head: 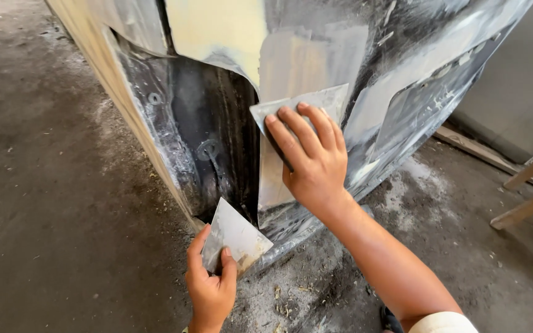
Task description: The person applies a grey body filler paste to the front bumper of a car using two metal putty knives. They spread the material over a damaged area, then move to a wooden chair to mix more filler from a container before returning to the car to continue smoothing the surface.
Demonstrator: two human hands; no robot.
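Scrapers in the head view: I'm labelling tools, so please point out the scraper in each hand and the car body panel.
Right-hand scraper [328,98], head view, bare upper blade corner.
Left-hand scraper [237,233], head view, middle of blade.
Car body panel [396,80], head view, filler-smeared surface right of hand.

we are in a car body workshop: a filler-smeared grey car body panel [402,92], dusty concrete floor [50,203], rough wooden battens [528,191].
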